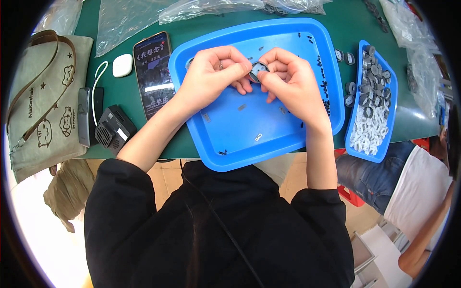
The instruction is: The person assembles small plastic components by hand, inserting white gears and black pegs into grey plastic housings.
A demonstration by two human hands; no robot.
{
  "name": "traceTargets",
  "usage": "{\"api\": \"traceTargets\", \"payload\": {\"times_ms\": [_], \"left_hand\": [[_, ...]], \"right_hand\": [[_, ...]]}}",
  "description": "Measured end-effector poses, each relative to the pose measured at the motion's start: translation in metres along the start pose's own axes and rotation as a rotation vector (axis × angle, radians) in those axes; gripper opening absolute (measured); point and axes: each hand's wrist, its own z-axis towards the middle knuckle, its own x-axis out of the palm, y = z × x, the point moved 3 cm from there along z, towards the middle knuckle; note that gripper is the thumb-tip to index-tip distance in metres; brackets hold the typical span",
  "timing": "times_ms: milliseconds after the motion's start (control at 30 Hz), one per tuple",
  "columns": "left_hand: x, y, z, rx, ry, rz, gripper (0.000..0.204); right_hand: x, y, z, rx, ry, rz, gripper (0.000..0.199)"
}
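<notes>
Between my two hands, above the far middle of a blue tray [216, 163], is a small round dark grey plastic part [259, 71]. My left hand [218, 69] pinches its left edge between thumb and fingertips. From the other side, my right hand [290, 79] grips it with thumb and index finger, the thumb lying over its face. Small black pieces [322, 84] are scattered along the tray's right side. A small white piece [258, 137] and a few flat grey pieces lie on the tray's floor below my hands.
Right of the tray, a narrow blue bin [372, 156] holds grey round parts [372, 77] and white pieces [369, 129]. Leftward lie a phone [154, 72], a white case [122, 66], a black device [115, 128] and a canvas bag [50, 105]. Plastic bags [127, 24] lie behind. Another person [408, 182] sits at right.
</notes>
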Motion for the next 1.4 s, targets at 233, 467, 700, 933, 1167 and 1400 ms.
{"api": "traceTargets", "payload": {"times_ms": [233, 467, 700, 933, 1167, 1400], "left_hand": [[0.001, 0.001, -0.001, -0.006, 0.035, 0.031, 0.013], [0.002, 0.001, 0.000, 0.052, 0.029, 0.056, 0.010], [0.004, -0.001, -0.001, 0.074, 0.019, 0.029, 0.012], [0.004, -0.002, 0.000, 0.039, -0.024, -0.011, 0.015], [0.002, 0.005, 0.001, 0.039, -0.023, 0.017, 0.014], [0.006, 0.004, -0.002, 0.054, 0.077, 0.104, 0.012]], "right_hand": [[0.002, 0.001, -0.001, 0.006, -0.017, 0.005, 0.012], [0.003, 0.003, 0.002, -0.018, -0.063, -0.094, 0.016], [0.002, 0.000, 0.002, -0.056, -0.090, -0.088, 0.016], [0.000, 0.000, 0.001, -0.083, -0.083, 0.159, 0.013], [-0.001, -0.002, 0.004, -0.130, -0.131, 0.101, 0.016], [0.005, -0.002, 0.003, -0.090, -0.013, 0.045, 0.013]]}}
